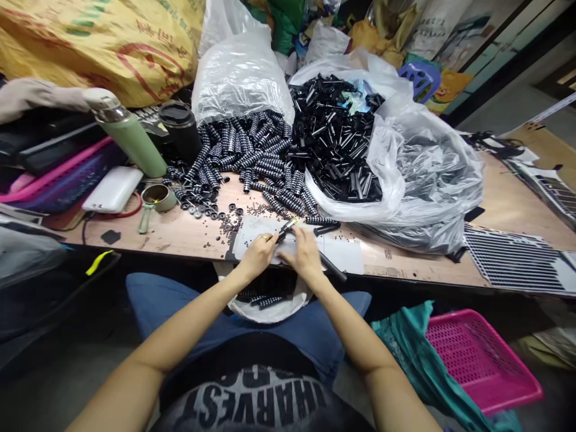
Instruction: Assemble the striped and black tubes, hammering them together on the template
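Observation:
My left hand is closed around a short black tube with a shiny end, held over a white sheet at the table's front edge. Close beside it on the right, my right hand has its fingers near the tube's far end; whether they grip it is hard to make out. A longer black rod lies right of my right hand, across the table edge. Behind the hands is a heap of black-and-white patterned tubes. Tiny dark pieces are scattered left of the sheet.
A plastic bag of plain black parts stands behind on the right. On the left are a green bottle, a black tumbler, a small cup and a white box. A white-lined container sits at my lap; a pink basket is lower right.

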`<state>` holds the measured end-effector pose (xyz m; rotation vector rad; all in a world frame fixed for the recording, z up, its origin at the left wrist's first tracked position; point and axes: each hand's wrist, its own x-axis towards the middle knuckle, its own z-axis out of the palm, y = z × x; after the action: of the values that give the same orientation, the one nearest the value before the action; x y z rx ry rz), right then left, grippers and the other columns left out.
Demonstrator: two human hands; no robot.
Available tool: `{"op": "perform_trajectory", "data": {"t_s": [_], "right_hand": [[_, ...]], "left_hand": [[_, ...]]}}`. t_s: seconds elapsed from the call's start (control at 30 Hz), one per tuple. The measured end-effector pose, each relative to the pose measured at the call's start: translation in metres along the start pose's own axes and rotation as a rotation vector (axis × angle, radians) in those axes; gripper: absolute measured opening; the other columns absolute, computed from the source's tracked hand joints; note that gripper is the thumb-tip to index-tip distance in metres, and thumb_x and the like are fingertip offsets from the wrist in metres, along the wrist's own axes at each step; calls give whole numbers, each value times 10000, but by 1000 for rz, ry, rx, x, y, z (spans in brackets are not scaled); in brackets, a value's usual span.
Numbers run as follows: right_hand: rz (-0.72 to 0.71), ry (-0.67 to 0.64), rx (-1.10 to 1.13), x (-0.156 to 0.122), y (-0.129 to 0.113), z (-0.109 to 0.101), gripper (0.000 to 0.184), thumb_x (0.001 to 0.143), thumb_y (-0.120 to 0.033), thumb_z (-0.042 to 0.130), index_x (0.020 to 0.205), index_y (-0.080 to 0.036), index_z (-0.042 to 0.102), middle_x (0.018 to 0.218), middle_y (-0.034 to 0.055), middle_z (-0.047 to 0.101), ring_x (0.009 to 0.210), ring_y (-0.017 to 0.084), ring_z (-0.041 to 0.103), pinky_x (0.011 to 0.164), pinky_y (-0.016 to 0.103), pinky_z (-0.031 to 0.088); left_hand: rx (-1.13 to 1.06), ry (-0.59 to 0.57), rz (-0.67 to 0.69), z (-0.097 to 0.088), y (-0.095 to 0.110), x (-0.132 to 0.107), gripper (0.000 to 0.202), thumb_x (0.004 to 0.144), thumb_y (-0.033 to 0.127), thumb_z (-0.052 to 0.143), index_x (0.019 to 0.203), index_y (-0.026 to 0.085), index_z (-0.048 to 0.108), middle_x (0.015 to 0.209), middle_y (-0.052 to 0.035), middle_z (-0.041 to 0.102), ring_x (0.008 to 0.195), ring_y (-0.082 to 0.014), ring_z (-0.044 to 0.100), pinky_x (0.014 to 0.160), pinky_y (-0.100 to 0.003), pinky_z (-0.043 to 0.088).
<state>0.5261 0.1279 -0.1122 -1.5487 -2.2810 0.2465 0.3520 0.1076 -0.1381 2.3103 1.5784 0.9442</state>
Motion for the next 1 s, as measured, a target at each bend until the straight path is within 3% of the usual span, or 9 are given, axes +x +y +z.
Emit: {"op": "perform_trajectory", "data": {"t_s": [0.1,0.23,0.3,0.43,0.6,0.67,0.8,0.87,1.0], "right_hand": [[226,-69,-227,-9,23,-26,247,895,-359,537,1012,-148,589,1077,168,613,1025,292,550,847,397,427],[301,-142,-62,-28,22,-51,319,1001,-382,282,956,-191,534,817,61,640,737,191,597,657,270,386],[298,-138,5,-36,10,-53,359,1015,-379,201,981,-201,510,766,38,634,688,176,598,624,253,362],[264,-303,-86,-38,-12,-55,298,1005,-369,277,941,-203,516,745,41,648,635,183,602,580,255,324],[198,-118,6,-30,-42,-67,394,1009,-381,189,968,-198,535,756,62,655,647,196,619,584,263,361],[84,-163,44,-28,-56,-61,401,1006,-385,198,998,-196,552,806,77,671,658,195,626,589,266,380],[-11,-371,-56,-24,-70,-42,345,1000,-382,276,1070,-195,557,838,83,699,645,198,629,582,276,368],[28,-346,-81,-20,-69,-41,350,1005,-397,262,1048,-209,554,806,61,700,631,191,623,578,271,348],[142,-176,-124,-13,-43,-52,387,1011,-420,227,925,-213,542,793,40,679,634,179,609,562,261,305]], "left_hand": [[214,-51,150,-6,-9,-3,332,939,209,447,1233,137,581,1017,-130,671,954,-245,589,817,-411,435],[340,-40,198,-13,-12,-4,344,937,129,407,1240,158,569,1082,-121,680,997,-240,586,833,-431,375],[349,-45,187,-13,-13,-4,372,926,99,399,1253,169,562,1122,-120,673,1029,-243,581,857,-440,360],[325,-99,141,-9,-8,-5,418,934,106,348,1299,178,539,1185,-127,653,1101,-259,569,944,-471,342],[266,-146,80,4,15,-9,553,936,280,363,1433,40,351,1441,-229,416,1377,-323,324,1117,-527,200],[250,-175,69,10,21,-10,602,927,287,336,1455,4,280,1456,-244,383,1401,-319,281,1132,-531,189],[221,-188,100,13,18,-6,549,895,178,341,1407,-23,352,1417,-252,430,1364,-306,349,1123,-488,251],[192,-192,64,11,16,0,492,885,148,370,1349,-3,440,1351,-248,495,1292,-308,437,1071,-471,337],[91,-249,-71,-2,19,7,344,903,165,405,1184,111,596,1012,-173,654,994,-283,602,854,-426,489]]}}
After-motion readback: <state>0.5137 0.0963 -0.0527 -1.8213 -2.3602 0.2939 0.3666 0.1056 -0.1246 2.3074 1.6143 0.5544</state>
